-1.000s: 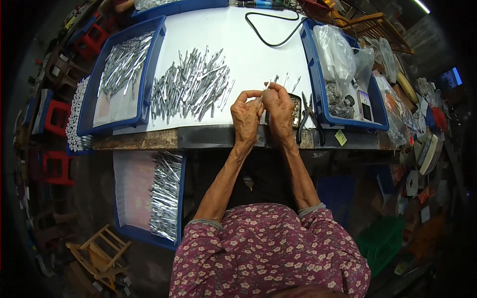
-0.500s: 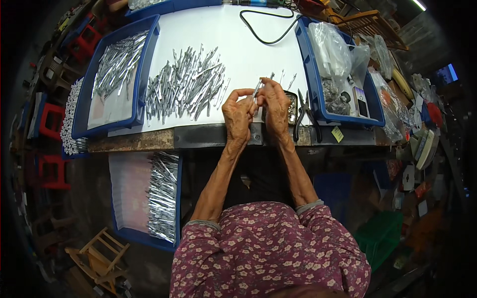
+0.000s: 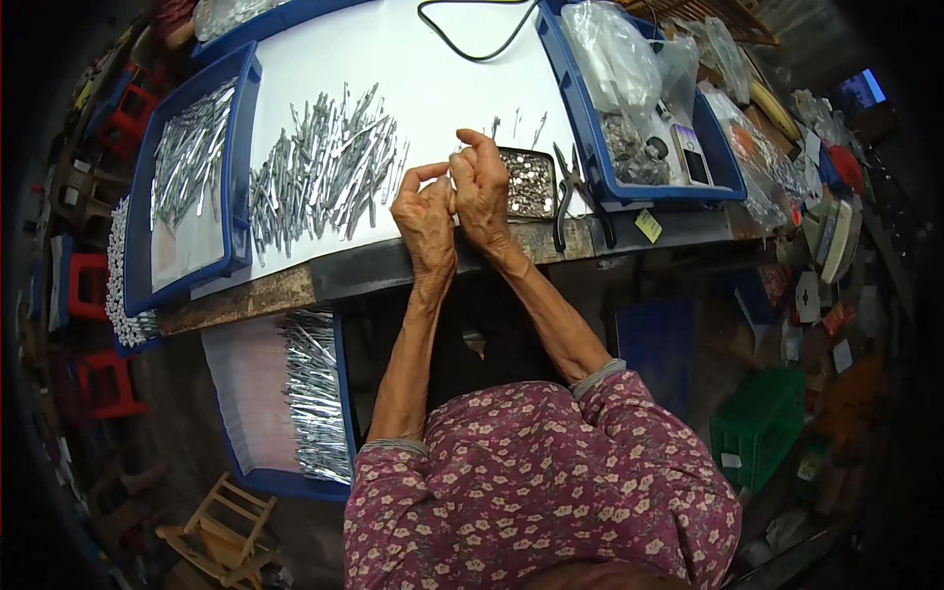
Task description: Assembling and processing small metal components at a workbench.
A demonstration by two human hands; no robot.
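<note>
My left hand and my right hand meet above the front of the white-covered table, fingertips pinched together. Whatever is between them is hidden by the fingers. Left of them lies a loose pile of slim silvery metal pieces. A shallow tin full of small shiny metal parts sits just right of my right hand. Beside the tin, dark-handled pliers lie with their jaws pointing away from me. A few thin metal pieces lie behind the tin.
A blue tray with more metal pieces stands on the left. Another blue tray on the right holds plastic bags and a boxy device. Below the table is a third tray of metal strips. A black cable curves across the back.
The whole view has shifted, with the table's things now further left. My hands have drawn closer together, uncovering the tin. The slim metal piece seen between them earlier is now hidden.
</note>
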